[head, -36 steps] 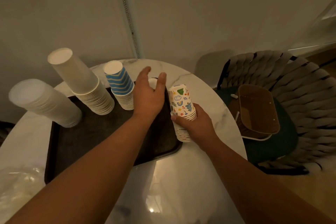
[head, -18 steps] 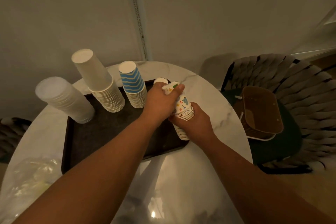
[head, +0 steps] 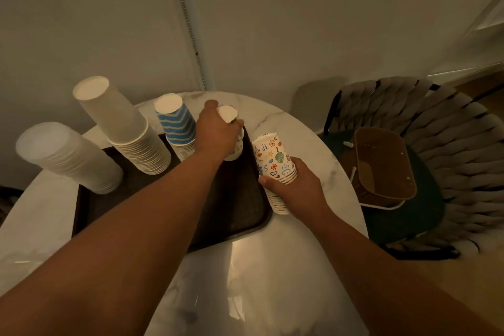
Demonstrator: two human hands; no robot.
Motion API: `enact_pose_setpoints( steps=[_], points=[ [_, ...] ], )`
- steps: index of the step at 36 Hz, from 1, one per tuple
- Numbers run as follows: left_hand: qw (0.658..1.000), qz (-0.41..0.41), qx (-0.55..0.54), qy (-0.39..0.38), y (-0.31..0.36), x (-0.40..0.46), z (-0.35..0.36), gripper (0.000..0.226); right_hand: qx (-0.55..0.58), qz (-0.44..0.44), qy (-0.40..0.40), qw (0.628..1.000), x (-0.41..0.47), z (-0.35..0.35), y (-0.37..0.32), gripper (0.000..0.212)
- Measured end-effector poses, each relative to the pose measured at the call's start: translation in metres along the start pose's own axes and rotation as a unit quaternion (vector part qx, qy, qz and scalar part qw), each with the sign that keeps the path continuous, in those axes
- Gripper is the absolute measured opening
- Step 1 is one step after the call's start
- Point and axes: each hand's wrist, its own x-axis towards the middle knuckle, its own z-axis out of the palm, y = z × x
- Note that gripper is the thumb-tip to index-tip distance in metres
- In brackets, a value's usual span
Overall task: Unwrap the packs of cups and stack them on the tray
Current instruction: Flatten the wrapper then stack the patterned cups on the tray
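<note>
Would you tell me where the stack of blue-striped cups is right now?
In the head view, the blue-striped cups stand upside down at the tray's far edge, between the white cup stack and the left hand.

Dim, warm amber light fills the room, and a bright glare patch gleams on the marble bench (head: pixel 272 267) near its front edge. Wide-angle distortion bends the wall and the chair (head: pixel 436 172) at the frame's edges. The translucent cup stack (head: pixel 68 157) at left looks soft, slightly smeared.
</note>
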Motion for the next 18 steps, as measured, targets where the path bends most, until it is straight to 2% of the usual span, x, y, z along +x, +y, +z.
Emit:
enact_pose_setpoints(
  steps=[10,13,15,18],
  points=[
    [0.998,-0.028,0.045,-0.041,-0.018,0.001,0.017,0.054,-0.004,0.004,0.001,1.000,0.006,-0.003,0.005,0.058],
    [0.998,-0.027,0.041,-0.041,-0.015,-0.003,0.013,0.070,0.014,0.012,0.002,1.000,0.007,-0.002,0.006,0.058],
    [0.999,0.007,0.043,-0.024,-0.007,-0.011,0.008,0.075,0.037,0.026,-0.001,0.999,0.007,-0.003,0.007,0.059],
    [0.996,0.085,0.011,0.012,0.009,-0.031,-0.004,0.065,0.075,0.045,-0.024,0.996,0.008,-0.001,0.005,0.059]
  ],
)
